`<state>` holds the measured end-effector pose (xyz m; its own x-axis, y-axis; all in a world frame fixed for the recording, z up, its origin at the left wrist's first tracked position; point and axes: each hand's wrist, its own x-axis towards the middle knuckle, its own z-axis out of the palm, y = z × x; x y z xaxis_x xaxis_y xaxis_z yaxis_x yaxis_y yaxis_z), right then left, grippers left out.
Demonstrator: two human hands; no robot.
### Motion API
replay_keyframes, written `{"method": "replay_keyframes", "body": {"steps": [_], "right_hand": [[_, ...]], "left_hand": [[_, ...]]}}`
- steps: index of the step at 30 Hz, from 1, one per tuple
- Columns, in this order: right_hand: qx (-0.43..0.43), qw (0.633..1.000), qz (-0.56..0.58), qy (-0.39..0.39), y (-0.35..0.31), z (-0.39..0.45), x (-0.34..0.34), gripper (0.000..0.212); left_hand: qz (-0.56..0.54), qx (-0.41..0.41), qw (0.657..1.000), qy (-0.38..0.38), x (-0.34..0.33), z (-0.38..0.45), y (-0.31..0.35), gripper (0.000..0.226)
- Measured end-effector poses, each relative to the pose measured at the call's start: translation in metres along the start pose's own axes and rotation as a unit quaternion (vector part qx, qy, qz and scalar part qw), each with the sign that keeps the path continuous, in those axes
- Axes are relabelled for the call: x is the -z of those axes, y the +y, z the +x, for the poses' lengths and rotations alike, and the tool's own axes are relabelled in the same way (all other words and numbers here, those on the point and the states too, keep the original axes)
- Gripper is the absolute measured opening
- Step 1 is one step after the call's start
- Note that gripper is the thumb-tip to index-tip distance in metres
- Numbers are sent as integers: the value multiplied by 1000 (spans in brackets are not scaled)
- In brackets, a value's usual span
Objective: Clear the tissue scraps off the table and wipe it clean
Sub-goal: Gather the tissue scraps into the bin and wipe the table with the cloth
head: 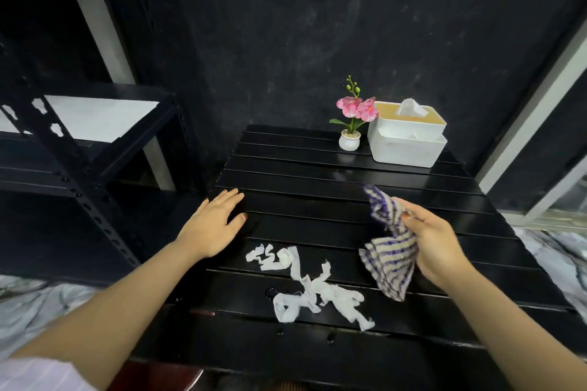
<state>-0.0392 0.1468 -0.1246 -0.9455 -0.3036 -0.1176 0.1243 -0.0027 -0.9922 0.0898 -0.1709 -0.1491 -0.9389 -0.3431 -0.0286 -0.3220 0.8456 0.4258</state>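
Right hand [441,247]: fingers pinched on striped cloth [389,251], held above table [317,174]. Left hand [212,222]: flat, open, empty, at left edge. Tissue scraps [313,290] strewn near front edge — uncleared; wiping apparently not begun.

Home corner: tissue box [407,136], potted orchid [351,119]

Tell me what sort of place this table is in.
Probably a storeroom or a staged corner, not a lived-in room: rough black walls, a bare metal rack to the left, and a small black slatted table with only a tissue box and a potted flower.
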Motion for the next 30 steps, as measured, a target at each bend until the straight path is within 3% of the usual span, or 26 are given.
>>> {"method": "replay_keyframes", "body": {"steps": [4,9,13,20,30], "right_hand": [[30,988,-148,46,-10,-32,54,41],[35,940,-322,111,-11,-81,95,31],[12,925,-360,119,-3,-104,93,25],[25,896,-437,81,14,-101,72,36],[101,877,-469,35,36,-100,-2,40]], "left_hand": [[14,-12,1000,15,2,-45,4,55],[26,-19,999,9,-2,-96,8,56],[29,-6,1000,7,-3,-112,8,57],[40,3,999,15,-14,-120,5,58],[52,4,998,31,-20,-118,2,58]]}}
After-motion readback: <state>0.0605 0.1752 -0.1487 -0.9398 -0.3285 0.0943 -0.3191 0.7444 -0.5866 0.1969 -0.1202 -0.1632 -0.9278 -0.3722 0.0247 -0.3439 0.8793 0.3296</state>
